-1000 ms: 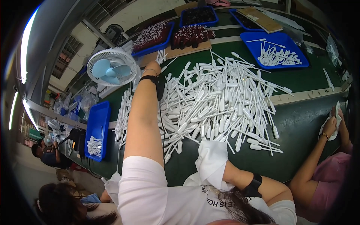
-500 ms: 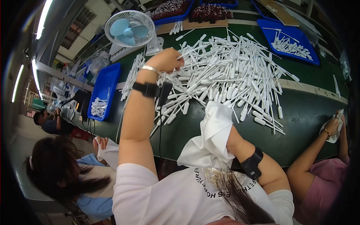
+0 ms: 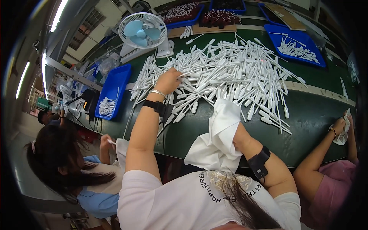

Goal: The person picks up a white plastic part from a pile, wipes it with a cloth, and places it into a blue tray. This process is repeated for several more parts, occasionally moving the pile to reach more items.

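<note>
A wide heap of white plastic pipettes (image 3: pixel 245 73) covers the green tabletop in front of me. My left hand (image 3: pixel 168 80) is at the heap's left part, its fingers pinched on the thin stem of one pipette (image 3: pixel 188 73). A bunched white cloth (image 3: pixel 224 122) covers my right hand (image 3: pixel 239 138) just below the heap's near edge. Only the wrist side of that hand shows; its fingers are hidden in the folds, and the cloth hangs down toward my chest.
Blue trays with pipettes stand at left (image 3: pixel 123 74) and far right (image 3: pixel 320 57). A fan (image 3: pixel 142 31) is behind the heap's left end. Co-workers sit on both sides, one at left (image 3: pixel 57 161), another's hands with a cloth (image 3: pixel 339 128) at right. A cable (image 3: pixel 164 140) hangs by my left arm.
My left hand has come down and nearer, from above the heap onto its left part. My right hand and the cloth have barely moved. The whole view has shifted slightly.
</note>
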Demonstrator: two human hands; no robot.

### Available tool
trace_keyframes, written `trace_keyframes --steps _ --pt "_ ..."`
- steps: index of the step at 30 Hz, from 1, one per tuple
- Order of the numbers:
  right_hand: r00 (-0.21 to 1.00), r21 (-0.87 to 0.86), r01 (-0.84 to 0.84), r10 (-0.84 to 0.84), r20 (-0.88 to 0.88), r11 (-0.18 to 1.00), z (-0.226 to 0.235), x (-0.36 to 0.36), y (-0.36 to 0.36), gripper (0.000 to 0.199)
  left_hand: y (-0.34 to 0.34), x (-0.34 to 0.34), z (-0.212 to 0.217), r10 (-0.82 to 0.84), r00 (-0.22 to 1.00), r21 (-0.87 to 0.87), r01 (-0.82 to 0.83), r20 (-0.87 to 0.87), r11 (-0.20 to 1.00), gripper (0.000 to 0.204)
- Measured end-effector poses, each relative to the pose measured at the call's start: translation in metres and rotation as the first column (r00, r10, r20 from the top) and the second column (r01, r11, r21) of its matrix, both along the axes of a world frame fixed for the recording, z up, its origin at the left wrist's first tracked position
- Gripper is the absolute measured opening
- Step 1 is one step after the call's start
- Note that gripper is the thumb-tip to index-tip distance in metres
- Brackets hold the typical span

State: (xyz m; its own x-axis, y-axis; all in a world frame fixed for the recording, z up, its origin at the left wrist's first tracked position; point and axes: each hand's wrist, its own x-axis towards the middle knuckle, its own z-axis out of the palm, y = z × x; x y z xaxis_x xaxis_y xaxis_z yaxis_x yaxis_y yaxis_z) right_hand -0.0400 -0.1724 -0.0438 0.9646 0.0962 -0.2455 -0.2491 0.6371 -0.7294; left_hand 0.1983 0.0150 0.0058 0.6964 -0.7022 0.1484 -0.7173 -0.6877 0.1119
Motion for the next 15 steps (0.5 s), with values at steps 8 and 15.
trace_keyframes --steps 8,15 --pt "0.999 -0.028 0.0 -0.001 -0.034 1.0 0.0 0.002 -0.002 0.027 0.019 -0.013 0.034 0.066 0.997 0.136 -0.059 -0.049 0.989 0.024" --pt "0.996 0.031 -0.05 0.052 -0.077 0.998 0.001 0.002 -0.001 0.027 0.011 -0.002 0.031 -0.127 0.99 0.01 0.128 -0.06 0.992 0.025"
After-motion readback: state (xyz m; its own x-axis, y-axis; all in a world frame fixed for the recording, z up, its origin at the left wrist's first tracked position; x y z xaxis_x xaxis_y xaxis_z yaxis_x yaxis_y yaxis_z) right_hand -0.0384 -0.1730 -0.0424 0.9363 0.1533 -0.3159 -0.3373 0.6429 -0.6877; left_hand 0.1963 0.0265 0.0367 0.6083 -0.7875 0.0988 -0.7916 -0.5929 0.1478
